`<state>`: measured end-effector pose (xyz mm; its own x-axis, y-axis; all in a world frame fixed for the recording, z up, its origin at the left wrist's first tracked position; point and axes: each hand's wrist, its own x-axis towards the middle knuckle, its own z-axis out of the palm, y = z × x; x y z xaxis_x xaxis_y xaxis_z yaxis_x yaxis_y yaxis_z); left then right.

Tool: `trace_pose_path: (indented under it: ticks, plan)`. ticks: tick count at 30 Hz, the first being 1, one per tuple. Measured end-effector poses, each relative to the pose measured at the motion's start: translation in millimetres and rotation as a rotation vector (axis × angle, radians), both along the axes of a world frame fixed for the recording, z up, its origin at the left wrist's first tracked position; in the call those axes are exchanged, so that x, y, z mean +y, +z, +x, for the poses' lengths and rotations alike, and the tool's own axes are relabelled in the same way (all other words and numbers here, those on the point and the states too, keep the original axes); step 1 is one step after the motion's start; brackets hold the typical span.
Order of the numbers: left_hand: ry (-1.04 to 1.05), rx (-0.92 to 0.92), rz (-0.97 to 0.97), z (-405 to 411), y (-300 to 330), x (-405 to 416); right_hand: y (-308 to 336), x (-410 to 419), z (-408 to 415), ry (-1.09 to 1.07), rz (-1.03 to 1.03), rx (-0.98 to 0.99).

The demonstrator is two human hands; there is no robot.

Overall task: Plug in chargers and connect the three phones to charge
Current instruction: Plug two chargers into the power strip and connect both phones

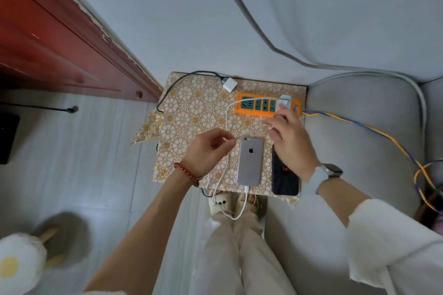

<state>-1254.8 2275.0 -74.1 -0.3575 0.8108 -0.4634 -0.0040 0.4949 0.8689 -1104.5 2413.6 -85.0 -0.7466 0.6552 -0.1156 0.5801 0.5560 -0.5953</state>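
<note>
Pale wall [167, 7], red wooden door [48, 38], grey sofa [359, 115]

My left grip [211, 148] reaches forward with the forearm bare and a red bead bracelet at the wrist, its fingers curled and pinching a thin white cable [226, 124]. My right grip [287, 136] stretches further ahead, back of the hand up, fingertips on a white charger [284, 100], a watch on that wrist and the sleeve pushed up.

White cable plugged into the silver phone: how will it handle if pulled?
Probably floppy: the white cable droops in a loop below the table edge. Likely light, thin. A pull might drag the silver phone, since its plug sits in the phone's near end.
</note>
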Motion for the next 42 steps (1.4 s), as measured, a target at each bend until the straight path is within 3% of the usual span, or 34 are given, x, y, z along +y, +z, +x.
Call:
trace_pose_path:
  ticks: [5,8,10,14,19,23,30,42]
  plan:
    - [-0.03,0.44,0.003,1.8,-16.5,54.2,11.6,54.6,15.2,0.026,0.43,-0.128]
    - [-0.054,0.716,-0.002,0.5,-34.8,81.9,13.1,67.3,16.4,-0.007,0.38,-0.099]
    - [-0.145,0.794,-0.082,1.4,-45.4,96.1,12.0,74.4,15.5,-0.079,0.294,-0.033]
    - [-0.253,0.575,-0.124,10.0,-50.1,105.9,9.8,89.3,5.0,-0.187,0.115,0.092]
    - [-0.088,-0.051,-0.124,6.3,-48.6,77.9,0.2,97.5,-16.4,-0.191,-0.106,0.145]
    - [0.015,-0.04,-0.177,-7.4,-55.5,69.6,-20.3,91.8,-31.7,-0.191,-0.272,0.072]
    - [0.175,-0.146,-0.213,-10.8,-66.3,80.4,-50.5,98.7,-38.3,-0.178,-0.288,-0.08]
    - [0.27,-0.138,-0.249,-19.0,-73.1,81.6,-70.0,94.6,-40.5,-0.189,-0.373,-0.053]
